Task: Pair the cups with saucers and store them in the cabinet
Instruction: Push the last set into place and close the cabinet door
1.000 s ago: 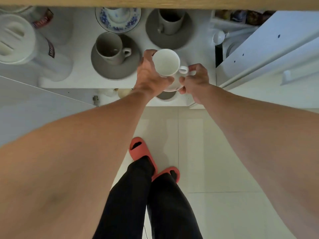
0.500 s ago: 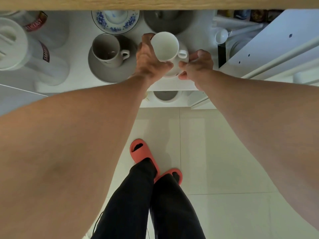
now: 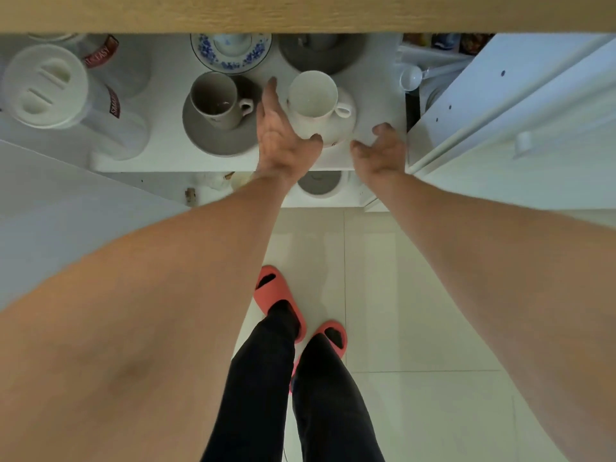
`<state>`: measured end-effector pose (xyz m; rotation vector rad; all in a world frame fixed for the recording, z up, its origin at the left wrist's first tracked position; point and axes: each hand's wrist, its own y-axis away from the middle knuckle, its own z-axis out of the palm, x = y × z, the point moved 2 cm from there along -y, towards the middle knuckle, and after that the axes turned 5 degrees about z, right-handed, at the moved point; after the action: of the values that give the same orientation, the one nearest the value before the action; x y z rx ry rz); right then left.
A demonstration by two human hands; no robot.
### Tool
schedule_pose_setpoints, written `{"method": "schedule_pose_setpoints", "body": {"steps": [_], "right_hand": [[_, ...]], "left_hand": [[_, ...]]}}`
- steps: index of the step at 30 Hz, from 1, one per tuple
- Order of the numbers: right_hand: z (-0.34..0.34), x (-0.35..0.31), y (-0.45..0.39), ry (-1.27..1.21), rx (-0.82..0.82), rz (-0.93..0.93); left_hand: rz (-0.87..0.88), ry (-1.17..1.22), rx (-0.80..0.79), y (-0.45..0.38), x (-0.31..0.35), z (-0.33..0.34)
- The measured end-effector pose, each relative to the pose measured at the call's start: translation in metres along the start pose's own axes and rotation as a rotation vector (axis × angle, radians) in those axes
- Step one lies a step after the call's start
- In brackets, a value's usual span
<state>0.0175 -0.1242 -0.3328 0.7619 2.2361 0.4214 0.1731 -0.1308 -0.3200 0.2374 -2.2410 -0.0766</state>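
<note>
On the cabinet shelf (image 3: 166, 158) the white cup (image 3: 313, 98) sits on its white saucer (image 3: 346, 128); left hand (image 3: 280, 141) is spread open with the thumb touching the saucer rim, right hand (image 3: 383, 151) loosely curled, holding nothing. To finish the release cleanly, I'd draw both hands straight out, keeping the left clear of the grey cup (image 3: 216, 100) just beside it. Count: four cup-and-saucer pairs visible — white, two grey, one blue-patterned (image 3: 230, 51) — plus two lidded plastic jugs (image 3: 46, 85) at left.

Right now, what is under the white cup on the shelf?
The white cup stands on a white saucer, whose rim shows on the right and front. The saucer's left edge is hidden behind the left hand, and the cup covers its centre.
</note>
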Motion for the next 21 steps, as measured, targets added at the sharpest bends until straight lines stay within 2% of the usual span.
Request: {"method": "schedule_pose_setpoints", "body": {"steps": [5, 9, 14, 21], "right_hand": [[-0.011, 0.019, 0.076, 0.162, -0.099, -0.083], [-0.008, 0.025, 0.144, 0.415, -0.160, -0.239], [0.018, 0.025, 0.254, 0.573, -0.305, -0.412], [0.054, -0.003, 0.398, 0.756, -0.465, -0.776]], "left_hand": [[-0.155, 0.118, 0.054, 0.098, -0.006, -0.032], [-0.209, -0.125, 0.034, 0.196, -0.021, -0.064], [-0.379, -0.371, -0.021, 0.307, -0.041, -0.122], [-0.466, -0.435, 0.168, 0.406, -0.073, -0.242]]}}
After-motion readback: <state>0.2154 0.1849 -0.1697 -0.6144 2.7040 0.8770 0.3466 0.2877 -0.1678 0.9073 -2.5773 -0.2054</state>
